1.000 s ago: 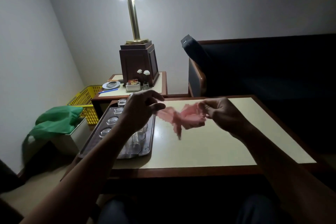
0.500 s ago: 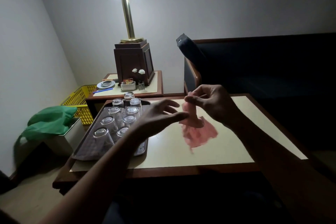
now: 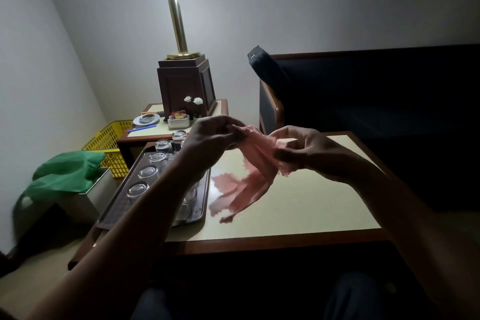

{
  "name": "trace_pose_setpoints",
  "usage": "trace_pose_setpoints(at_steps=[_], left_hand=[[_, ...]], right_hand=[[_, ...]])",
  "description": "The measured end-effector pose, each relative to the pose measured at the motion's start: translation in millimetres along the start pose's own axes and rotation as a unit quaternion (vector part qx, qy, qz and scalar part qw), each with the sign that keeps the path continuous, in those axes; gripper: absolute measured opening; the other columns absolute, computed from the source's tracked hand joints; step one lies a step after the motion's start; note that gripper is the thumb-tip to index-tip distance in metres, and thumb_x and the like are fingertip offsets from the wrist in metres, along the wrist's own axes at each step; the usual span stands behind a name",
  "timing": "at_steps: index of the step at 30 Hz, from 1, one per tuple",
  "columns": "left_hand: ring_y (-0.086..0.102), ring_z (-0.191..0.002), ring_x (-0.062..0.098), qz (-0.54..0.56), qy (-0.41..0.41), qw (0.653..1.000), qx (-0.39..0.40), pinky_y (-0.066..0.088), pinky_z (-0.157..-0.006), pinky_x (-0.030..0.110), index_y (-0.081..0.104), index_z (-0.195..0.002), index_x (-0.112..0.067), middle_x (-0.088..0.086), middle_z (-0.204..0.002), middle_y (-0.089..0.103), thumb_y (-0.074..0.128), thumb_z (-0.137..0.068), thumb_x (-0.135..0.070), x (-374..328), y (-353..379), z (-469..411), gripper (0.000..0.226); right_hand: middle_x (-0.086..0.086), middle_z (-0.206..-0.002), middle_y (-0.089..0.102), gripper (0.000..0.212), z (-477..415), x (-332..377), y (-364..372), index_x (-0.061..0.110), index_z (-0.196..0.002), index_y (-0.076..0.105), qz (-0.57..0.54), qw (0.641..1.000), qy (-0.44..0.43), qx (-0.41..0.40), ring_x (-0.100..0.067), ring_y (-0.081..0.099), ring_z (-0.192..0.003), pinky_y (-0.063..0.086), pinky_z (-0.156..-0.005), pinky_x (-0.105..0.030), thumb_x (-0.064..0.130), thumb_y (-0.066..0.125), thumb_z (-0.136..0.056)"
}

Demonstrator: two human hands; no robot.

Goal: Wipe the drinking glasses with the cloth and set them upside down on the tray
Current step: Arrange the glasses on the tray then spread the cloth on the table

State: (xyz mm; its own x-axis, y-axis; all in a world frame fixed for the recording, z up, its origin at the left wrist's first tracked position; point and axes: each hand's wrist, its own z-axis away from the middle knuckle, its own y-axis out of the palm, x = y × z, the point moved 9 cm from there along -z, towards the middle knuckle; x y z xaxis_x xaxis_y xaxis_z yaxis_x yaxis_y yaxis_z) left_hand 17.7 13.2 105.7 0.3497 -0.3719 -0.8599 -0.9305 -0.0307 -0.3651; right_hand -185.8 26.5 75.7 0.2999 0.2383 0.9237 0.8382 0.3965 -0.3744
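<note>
Dim room, cream surface point(image 3: 311, 202): left hand point(image 3: 207, 138) and right hand point(image 3: 306, 150) pinch the limp, light cloth point(image 3: 244, 189) mid-frame, each grip closed on it. Glasses point(image 3: 148, 171), surely fragile and slick, stand inverted on the tray point(image 3: 114, 215), centre left.

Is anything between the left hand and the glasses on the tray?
Nothing visible stands between. The left hand is above the tray, next to the upside-down glasses, but it and the right hand both grip the pink cloth.
</note>
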Motion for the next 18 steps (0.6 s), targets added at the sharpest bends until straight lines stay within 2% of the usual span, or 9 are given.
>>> trace_pose_setpoints(at_steps=[2,5,7,9,11,13,15,17,18], left_hand=[[0.075,-0.077,0.019,-0.04,0.058,0.997,-0.015,0.064,-0.074,0.034,0.077,-0.091,-0.01,0.008,-0.083,0.077,0.083,-0.086,-0.012,-15.8,-8.6,2.8,0.008],[0.074,-0.067,0.014,-0.106,0.082,0.99,-0.037,0.063,-0.067,0.028,0.076,-0.087,-0.01,0.0,-0.077,0.075,0.082,-0.087,-0.018,-12.1,-22.3,4.2,0.011],[0.069,-0.069,0.002,-0.151,0.054,0.986,-0.056,0.055,-0.067,0.011,0.075,-0.085,-0.019,-0.011,-0.077,0.071,0.078,-0.091,-0.026,-2.3,-31.1,9.4,0.01],[0.07,-0.077,-0.004,-0.176,0.081,0.98,-0.051,0.057,-0.072,0.011,0.079,-0.093,-0.017,-0.014,-0.085,0.072,0.079,-0.089,-0.033,-0.6,-34.0,14.1,0.017],[0.073,-0.081,-0.006,-0.137,0.096,0.985,-0.047,0.058,-0.071,0.013,0.079,-0.099,-0.009,-0.011,-0.094,0.075,0.081,-0.084,-0.033,0.2,-34.9,17.6,0.028],[0.07,-0.09,-0.01,-0.091,0.068,0.993,-0.044,0.052,-0.07,0.006,0.075,-0.096,-0.006,-0.009,-0.101,0.074,0.083,-0.086,-0.025,10.2,-33.9,15.0,0.023],[0.064,-0.09,-0.02,-0.094,0.059,0.993,-0.05,0.047,-0.069,0.0,0.068,-0.095,-0.001,-0.013,-0.101,0.07,0.08,-0.09,-0.017,12.0,-30.0,14.1,0.02],[0.066,-0.082,-0.009,-0.071,0.043,0.996,-0.029,0.051,-0.067,0.006,0.06,-0.095,-0.001,-0.009,-0.092,0.068,0.073,-0.095,-0.01,12.4,-21.9,14.7,0.016],[0.068,-0.079,0.002,-0.053,0.037,0.998,-0.006,0.056,-0.067,0.015,0.058,-0.095,-0.002,-0.003,-0.088,0.069,0.071,-0.095,-0.009,14.4,-16.9,15.0,0.015]], right_hand=[[0.002,-0.099,0.079,0.04,0.6,0.4,3.6,0.017,-0.117,0.073,0.074,0.997,-0.011,0.021,-0.014,0.076,-0.09,0.058,-0.076,-0.026,0.038,0.082,-0.083],[0.007,-0.079,0.076,0.013,-0.6,-1.3,-7.5,0.021,-0.089,0.079,0.114,0.993,-0.025,-0.03,-0.005,0.07,-0.074,0.053,-0.07,-0.024,0.033,0.083,-0.086],[0.005,-0.08,0.077,0.015,0.4,-3.8,-17.4,0.02,-0.088,0.08,0.094,0.993,-0.024,-0.069,-0.006,0.072,-0.075,0.054,-0.068,-0.023,0.033,0.083,-0.085],[-0.002,-0.085,0.079,0.028,2.2,-2.8,-21.8,0.013,-0.091,0.079,0.079,0.992,-0.034,-0.095,-0.016,0.076,-0.081,0.059,-0.069,-0.027,0.036,0.086,-0.078],[-0.009,-0.088,0.077,0.042,4.0,1.1,-24.1,0.007,-0.091,0.075,0.059,0.99,-0.051,-0.118,-0.022,0.076,-0.082,0.061,-0.069,-0.031,0.042,0.086,-0.07],[-0.01,-0.085,0.075,0.038,4.9,4.8,-25.2,0.009,-0.09,0.072,0.045,0.988,-0.061,-0.134,-0.02,0.074,-0.077,0.061,-0.067,-0.031,0.04,0.084,-0.072],[-0.009,-0.08,0.074,0.023,4.2,4.6,-26.0,0.009,-0.093,0.072,0.021,0.988,-0.064,-0.136,-0.022,0.072,-0.071,0.061,-0.066,-0.036,0.026,0.083,-0.081],[-0.005,-0.075,0.074,0.004,4.1,2.3,-30.6,0.011,-0.095,0.074,0.018,0.987,-0.065,-0.147,-0.019,0.07,-0.066,0.06,-0.059,-0.034,0.01,0.077,-0.092],[-0.001,-0.074,0.074,0.01,3.3,-0.5,-34.0,0.013,-0.094,0.075,0.018,0.985,-0.063,-0.158,-0.015,0.069,-0.065,0.058,-0.057,-0.031,0.005,0.071,-0.095]])
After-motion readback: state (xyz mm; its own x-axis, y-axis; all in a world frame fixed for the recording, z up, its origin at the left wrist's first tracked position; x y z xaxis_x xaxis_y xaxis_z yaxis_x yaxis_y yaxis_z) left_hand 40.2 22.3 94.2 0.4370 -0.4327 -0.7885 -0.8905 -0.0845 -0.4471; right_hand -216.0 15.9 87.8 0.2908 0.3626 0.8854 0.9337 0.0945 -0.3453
